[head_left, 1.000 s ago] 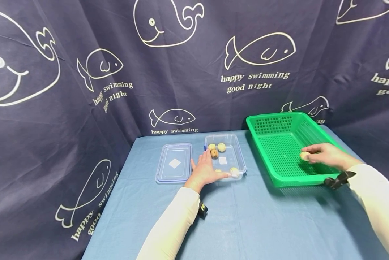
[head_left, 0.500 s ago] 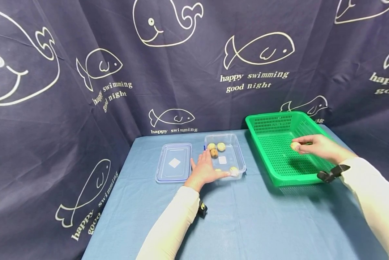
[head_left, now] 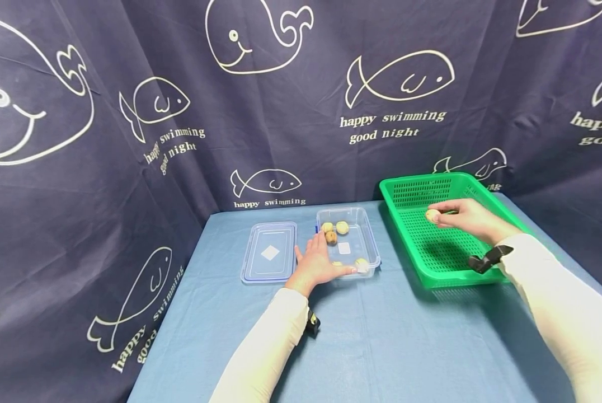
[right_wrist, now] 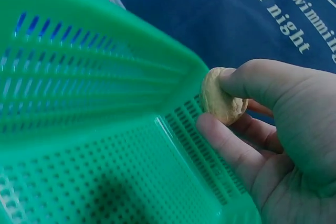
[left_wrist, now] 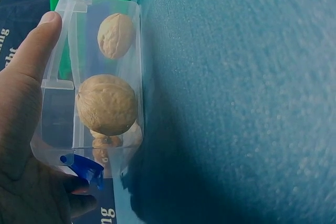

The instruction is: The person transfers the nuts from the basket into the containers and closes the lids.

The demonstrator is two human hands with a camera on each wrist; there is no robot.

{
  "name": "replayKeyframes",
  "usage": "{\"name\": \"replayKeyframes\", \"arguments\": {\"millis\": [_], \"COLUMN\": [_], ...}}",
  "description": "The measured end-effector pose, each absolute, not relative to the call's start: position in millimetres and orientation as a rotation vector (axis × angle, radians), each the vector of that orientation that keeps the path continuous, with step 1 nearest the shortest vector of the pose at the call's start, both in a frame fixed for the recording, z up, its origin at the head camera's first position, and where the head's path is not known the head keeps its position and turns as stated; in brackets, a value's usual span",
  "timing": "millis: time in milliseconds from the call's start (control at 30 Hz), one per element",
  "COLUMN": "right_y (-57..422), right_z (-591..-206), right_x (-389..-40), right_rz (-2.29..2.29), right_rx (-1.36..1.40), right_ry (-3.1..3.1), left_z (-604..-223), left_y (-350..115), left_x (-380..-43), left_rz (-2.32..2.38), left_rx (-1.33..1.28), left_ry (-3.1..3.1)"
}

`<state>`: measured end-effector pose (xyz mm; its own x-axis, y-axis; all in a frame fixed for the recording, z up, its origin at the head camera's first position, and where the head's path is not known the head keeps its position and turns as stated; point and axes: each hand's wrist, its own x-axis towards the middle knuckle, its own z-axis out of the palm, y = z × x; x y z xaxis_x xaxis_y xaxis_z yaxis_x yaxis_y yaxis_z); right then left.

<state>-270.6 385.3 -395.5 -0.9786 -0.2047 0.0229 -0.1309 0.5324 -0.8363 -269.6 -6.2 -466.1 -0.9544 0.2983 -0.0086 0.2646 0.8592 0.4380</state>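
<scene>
Between thumb and fingers, my right hand (head_left: 469, 218) pinches a tan walnut (right_wrist: 223, 96) above the green plastic basket (right_wrist: 142, 129). My left hand (head_left: 317, 266) rests with spread fingers along the near left of a clear plastic box (head_left: 366, 235), thumb by its near rim. Several walnuts lie in the box, among them a pale one (head_left: 342, 228) and a browner one (head_left: 331, 238) at the far left. Two walnuts (left_wrist: 106, 104) near the box's front wall show large in the left wrist view.
A clear lid (head_left: 269, 252) with a blue seal lies flat on the blue tablecloth (head_left: 371, 341) left of the box. The basket's raised green rim (head_left: 404, 238) stands between the box and my right hand. A dark printed curtain (head_left: 291, 129) hangs behind.
My right hand has moved left and up with the walnut, from low in the basket toward its left side. The left hand and the box have stayed put.
</scene>
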Motion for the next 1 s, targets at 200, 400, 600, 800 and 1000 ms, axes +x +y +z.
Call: {"name": "replayKeyframes", "arguments": {"millis": [200, 400, 600, 800, 1000], "right_y": [370, 355, 337, 317, 295], "right_z": [-396, -396, -393, -390, -388], "right_x": [-280, -289, -296, -302, -309], "right_rz": [-1.447, -1.502, -1.552, -1.594, -1.627], "right_rx": [-0.291, -0.327, -0.347, -0.357, -0.358], "right_ry": [2.685, 2.652, 2.634, 2.592, 2.561], "left_z": [-466, -468, -465, -465, -465], "left_y": [-6, -6, -6, -5, -5], "left_x": [-269, -270, -270, -269, -270], "left_rz": [0.681, 0.678, 0.688, 0.689, 0.678], "left_rx": [0.451, 0.45, 0.452, 0.456, 0.443], "left_ry": [2.94, 2.94, 2.941, 2.944, 2.948]}}
